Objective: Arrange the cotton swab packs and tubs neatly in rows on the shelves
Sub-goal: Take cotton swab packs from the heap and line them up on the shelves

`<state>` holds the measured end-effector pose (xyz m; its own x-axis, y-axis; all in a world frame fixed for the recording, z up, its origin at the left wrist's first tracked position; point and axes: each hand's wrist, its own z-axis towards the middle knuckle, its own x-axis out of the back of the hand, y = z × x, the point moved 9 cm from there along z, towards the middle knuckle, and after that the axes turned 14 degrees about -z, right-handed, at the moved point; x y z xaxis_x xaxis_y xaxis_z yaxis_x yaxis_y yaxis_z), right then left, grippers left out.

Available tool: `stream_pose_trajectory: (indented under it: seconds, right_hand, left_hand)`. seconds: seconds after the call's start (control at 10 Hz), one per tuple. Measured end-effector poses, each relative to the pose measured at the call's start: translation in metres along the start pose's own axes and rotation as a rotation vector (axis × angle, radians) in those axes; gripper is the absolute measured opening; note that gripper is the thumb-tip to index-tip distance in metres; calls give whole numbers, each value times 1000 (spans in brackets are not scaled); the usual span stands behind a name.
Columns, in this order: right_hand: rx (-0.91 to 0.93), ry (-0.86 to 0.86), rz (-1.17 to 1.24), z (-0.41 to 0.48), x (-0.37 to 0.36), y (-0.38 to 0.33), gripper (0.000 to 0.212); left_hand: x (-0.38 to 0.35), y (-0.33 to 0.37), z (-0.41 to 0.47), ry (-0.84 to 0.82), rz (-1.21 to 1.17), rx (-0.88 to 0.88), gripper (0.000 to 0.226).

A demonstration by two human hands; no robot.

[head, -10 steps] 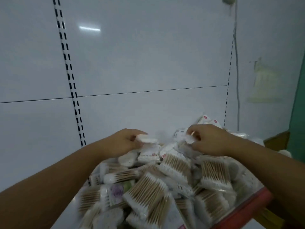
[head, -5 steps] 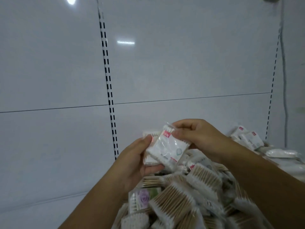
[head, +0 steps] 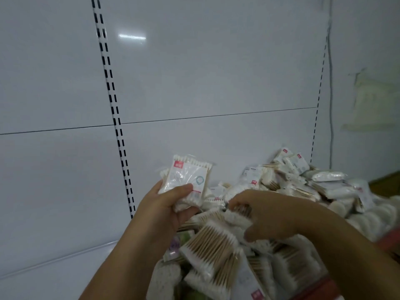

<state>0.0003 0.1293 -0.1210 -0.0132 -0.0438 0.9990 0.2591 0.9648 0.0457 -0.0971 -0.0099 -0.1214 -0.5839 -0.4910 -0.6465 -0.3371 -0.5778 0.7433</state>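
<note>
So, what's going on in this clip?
A person is picking through a jumbled heap of cotton swab packs on a red-edged shelf. The left hand holds a labelled cotton swab pack upright above the heap. The right hand reaches in, fingers curled on a wooden-stick swab pack. No neat rows are visible.

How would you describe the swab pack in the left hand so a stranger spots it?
Find the black-slotted upright on the white back panel; right of its foot, the left hand holds a swab pack above the heap. Only it is raised clear of the others, showing a red corner label and teal ring.
</note>
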Motion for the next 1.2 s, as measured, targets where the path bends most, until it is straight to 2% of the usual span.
stream_pose_trajectory:
  seconds: [0.2,0.3,0.5,0.6,0.7,0.8,0.9,1.0,1.1,1.2]
  right_hand:
    - [-41,272,14,3,1,5,51]
    - [-34,350,56,3,7,8,45]
    - [-64,573,487,1,37,30,21]
    - [-105,685,1041,-2,45,41,15]
    - [41,534,1714,4,45,12,21]
    - [87,460,1830,9,38,-38,24]
    - [36,624,1635,6,35,-67,27]
    - [146,753,1444,-10,51,-105,43]
    - [246,606,1454,-24,45,-175,44]
    - [336,420,1523,-32,22,-254,28]
  left_hand:
    - [6,-9,1,7,-6,25,55]
    - [8,-8,1,23,-37,20,56]
    - [11,-5,-3,138,-101,-10,54]
    - [16,-4,-10,201,-160,-14,40]
    - [23,1,-23,297,-155,-36,30]
    - [34,8,-34,426,-163,-154,24]
    - [49,18,-50,543,-266,-246,25]
    - [82,56,-90,671,-306,-415,26]
    - [118,102,-146,732,-358,-551,27]
    - [152,144,-217,816,-324,-685,28]
